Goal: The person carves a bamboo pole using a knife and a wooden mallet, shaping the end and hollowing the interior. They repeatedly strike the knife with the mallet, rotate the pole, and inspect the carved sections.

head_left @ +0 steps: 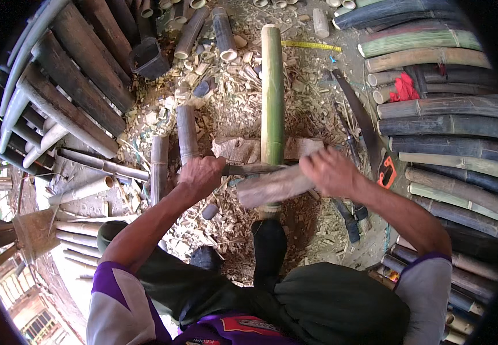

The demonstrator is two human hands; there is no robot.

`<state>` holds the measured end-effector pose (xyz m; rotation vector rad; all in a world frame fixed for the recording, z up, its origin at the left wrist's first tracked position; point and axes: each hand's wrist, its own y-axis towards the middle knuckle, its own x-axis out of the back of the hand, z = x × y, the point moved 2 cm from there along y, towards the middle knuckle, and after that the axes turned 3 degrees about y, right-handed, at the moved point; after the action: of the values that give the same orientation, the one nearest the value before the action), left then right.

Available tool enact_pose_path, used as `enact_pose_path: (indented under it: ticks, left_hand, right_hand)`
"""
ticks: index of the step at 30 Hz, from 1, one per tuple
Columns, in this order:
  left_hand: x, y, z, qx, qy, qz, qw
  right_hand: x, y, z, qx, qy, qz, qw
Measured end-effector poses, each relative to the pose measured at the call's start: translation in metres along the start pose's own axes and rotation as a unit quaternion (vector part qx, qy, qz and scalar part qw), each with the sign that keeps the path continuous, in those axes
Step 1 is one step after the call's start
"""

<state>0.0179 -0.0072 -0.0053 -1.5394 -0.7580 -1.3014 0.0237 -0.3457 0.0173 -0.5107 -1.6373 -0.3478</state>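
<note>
You are gripping a knife (247,170) in your left hand (202,177), its fingers closing round the handle, and its blade is lying across the pole (272,92). Your right hand (330,172) is wrapping its fingers round one end of a wooden billet (275,187), which is blurring in front of the blade and hiding part of it and of the pole. The pole is resting over the middle of the log (240,150), its far end pointing away from you and its near end lying by your shoe (270,241). As for progress, the stretch beyond the log is looking whole, with no split showing up to its far rim, so the cutting here seems to be at an early stage, with most of that length left unworked. Whether the edge is biting yet, you cannot tell from this view. Chips (240,106) are covering the ground on both sides of the log, but nothing is showing which piece they are from. The saw (357,103) is lying unheld beyond the log's right end.
</note>
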Motion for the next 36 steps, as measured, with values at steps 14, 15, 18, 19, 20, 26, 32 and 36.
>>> enact_pose_path:
  ticks: [14,15,18,19,20,26,32,36]
  left_hand:
    - [-0.042,-0.068,-0.083,-0.038,-0.114,0.078,0.99]
    - [-0.043,-0.066,-0.081,-0.032,-0.116,0.067,0.991]
    - [-0.044,-0.063,-0.075,-0.016,-0.113,0.076,0.991]
    - [-0.042,-0.065,-0.075,-0.014,-0.118,0.074,0.99]
    - [-0.041,-0.067,-0.076,-0.01,-0.106,0.09,0.99]
    - [-0.039,-0.06,-0.079,-0.023,-0.107,0.076,0.991]
    - [-0.043,-0.058,-0.081,-0.031,-0.116,0.074,0.99]
    - [-0.065,-0.057,-0.068,-0.052,-0.13,0.049,0.989]
  right_hand:
    - [0.025,-0.085,0.063,0.087,0.105,-0.023,0.99]
    - [0.008,-0.082,0.045,0.023,0.062,0.004,0.998]
    - [0.034,-0.064,0.061,0.051,0.121,0.057,0.99]
    - [0.041,-0.065,0.075,0.067,0.146,0.073,0.984]
    - [0.052,-0.066,0.088,0.135,0.188,-0.012,0.973]
    - [0.013,-0.074,0.05,0.01,0.099,0.039,0.994]
    - [0.025,-0.068,0.044,0.16,0.229,-0.095,0.955]
    - [0.04,-0.056,0.044,0.009,0.075,0.097,0.992]
